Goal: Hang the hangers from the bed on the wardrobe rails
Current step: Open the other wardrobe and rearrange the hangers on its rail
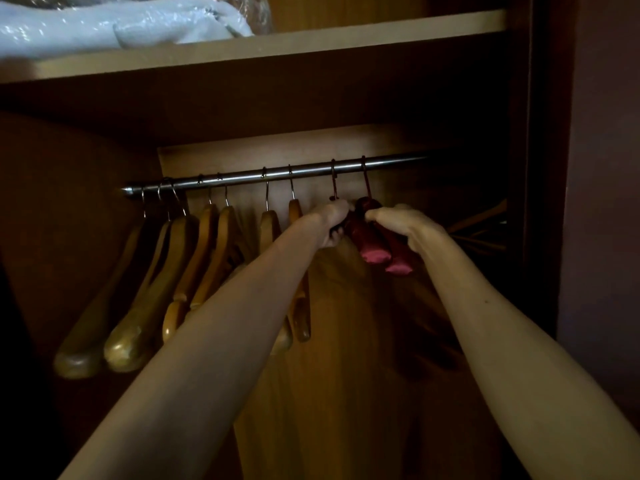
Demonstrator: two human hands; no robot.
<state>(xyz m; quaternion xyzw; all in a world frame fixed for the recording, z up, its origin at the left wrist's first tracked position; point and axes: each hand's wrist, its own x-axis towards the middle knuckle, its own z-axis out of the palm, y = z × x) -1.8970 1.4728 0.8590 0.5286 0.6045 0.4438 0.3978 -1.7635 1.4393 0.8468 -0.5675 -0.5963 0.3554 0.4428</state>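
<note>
Both arms reach up into the wardrobe toward the rail (277, 173), a metal bar running from about nine o'clock to two o'clock across the middle of the view. Seven wooden hangers (194, 271) already hang from it, bunched toward the nine o'clock end and thinning toward the centre. Just past centre, at about one o'clock, two dark red padded hangers (372, 237) have their hooks over the rail, side by side and touching lower down. The left hand (334, 220) curls its fingers around the nearer padded hanger just under its hook, and the right hand (401, 225) grasps the other one from the three o'clock side, so both grips are closed on the padded pair. With both hooks on the bar, this looks like the settling or spacing of hangers that are already in place rather than a fresh hang. By that reading nine hangers are up. The bed is out of sight, so how many remain there cannot be told. More wooden hangers (481, 223) show dimly at three o'clock, deep in the shadowed corner; whether they hang on a second rail is unclear. Above, at eleven o'clock, a shelf (311, 43) holds a plastic-wrapped bundle (114, 26).
</note>
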